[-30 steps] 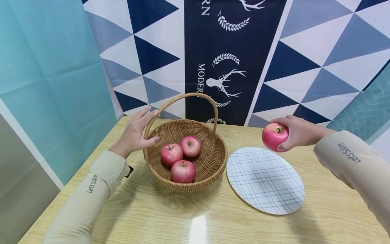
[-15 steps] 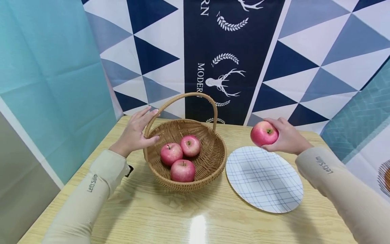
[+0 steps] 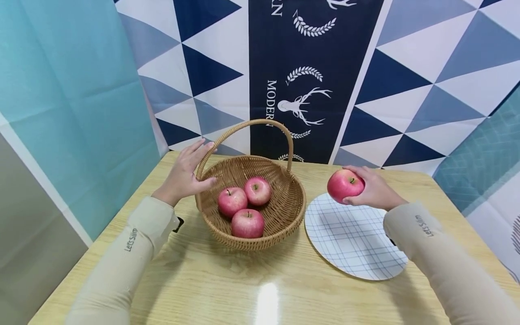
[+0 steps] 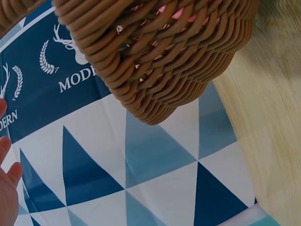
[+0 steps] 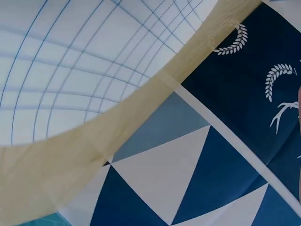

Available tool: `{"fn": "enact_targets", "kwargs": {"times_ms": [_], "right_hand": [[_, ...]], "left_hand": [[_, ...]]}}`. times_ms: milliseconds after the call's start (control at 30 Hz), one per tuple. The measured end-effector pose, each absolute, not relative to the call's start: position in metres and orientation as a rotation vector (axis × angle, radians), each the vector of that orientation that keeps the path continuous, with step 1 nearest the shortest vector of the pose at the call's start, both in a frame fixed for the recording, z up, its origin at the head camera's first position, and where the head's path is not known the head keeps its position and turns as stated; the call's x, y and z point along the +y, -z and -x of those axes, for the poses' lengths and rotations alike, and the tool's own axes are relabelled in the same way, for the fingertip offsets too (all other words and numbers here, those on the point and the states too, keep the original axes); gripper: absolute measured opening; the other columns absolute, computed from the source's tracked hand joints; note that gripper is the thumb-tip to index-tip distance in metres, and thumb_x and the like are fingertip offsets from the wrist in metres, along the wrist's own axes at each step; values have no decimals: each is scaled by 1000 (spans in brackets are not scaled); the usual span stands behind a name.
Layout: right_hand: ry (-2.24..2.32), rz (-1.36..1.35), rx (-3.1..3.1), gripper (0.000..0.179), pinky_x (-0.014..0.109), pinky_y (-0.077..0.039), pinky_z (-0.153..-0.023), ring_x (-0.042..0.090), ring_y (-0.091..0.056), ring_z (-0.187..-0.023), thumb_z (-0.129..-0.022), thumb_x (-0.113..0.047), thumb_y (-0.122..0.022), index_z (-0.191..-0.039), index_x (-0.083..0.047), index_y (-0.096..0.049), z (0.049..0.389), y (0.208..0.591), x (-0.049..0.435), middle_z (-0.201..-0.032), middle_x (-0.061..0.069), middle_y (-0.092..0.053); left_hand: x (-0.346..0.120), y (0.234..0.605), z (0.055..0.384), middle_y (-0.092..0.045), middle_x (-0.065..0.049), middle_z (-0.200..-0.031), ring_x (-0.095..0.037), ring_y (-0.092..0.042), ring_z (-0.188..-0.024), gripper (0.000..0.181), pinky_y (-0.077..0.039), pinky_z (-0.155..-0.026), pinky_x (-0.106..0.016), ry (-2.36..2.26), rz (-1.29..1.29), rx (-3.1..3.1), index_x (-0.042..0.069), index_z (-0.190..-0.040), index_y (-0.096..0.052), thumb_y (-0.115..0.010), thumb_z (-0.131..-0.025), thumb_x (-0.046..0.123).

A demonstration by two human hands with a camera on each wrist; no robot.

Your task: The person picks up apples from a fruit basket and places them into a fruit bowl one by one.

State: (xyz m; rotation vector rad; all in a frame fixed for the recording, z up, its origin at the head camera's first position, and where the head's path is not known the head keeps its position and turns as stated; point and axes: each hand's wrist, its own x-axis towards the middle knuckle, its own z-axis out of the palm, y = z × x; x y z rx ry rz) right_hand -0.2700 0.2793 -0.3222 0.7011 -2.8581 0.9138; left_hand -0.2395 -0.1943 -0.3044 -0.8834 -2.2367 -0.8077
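Note:
In the head view my right hand (image 3: 374, 188) grips a red apple (image 3: 344, 186), its stem facing up and right. The apple overlaps the far rim of a round white plate with blue lines (image 3: 357, 246). My left hand (image 3: 186, 174) is spread at the left side of a wicker basket (image 3: 293, 216), fingers straight and overlapping the base of its arched handle (image 3: 260, 122). Three more red apples (image 3: 248, 224) lie inside the basket. The left wrist view has the basket's woven wall (image 4: 160, 61) close up, with the left fingers (image 4: 14, 173) at the edge.
Basket and plate stand side by side on a light wooden table (image 3: 219, 289). Behind rises a patterned cloth (image 3: 300, 81) with triangles and deer heads. A teal cloth (image 3: 73, 99) hangs along the left side.
My right hand has carried the apple leftward, from the plate's far right side toward the basket. My left hand keeps its place at the handle. The head view has shifted slightly.

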Motion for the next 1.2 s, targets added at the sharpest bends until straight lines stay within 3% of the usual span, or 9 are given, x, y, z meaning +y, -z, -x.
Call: {"fn": "enact_targets", "kwargs": {"times_ms": [367, 1200], "right_hand": [[-800, -725, -2930, 90, 46, -54, -70, 41, -46, -105, -63, -32, -84, -137, 0, -43, 277, 345, 287, -117, 21, -48], [-894, -574, -3040, 93, 48, -53, -75, 44, -45, -107, -66, -39, -82, -139, 1, -40, 294, 388, 289, -119, 24, -47]], "left_hand": [[-194, 296, 240, -51, -23, -135, -40, -34, -133, 74, -22, -105, -60, 793, 861, -2265, 0, -137, -46, -67, -72, 27], [-196, 299, 239, -49, -23, -136, -41, -35, -132, 76, -24, -105, -58, 734, 856, -2299, -1, -138, -46, -66, -73, 34]]}}
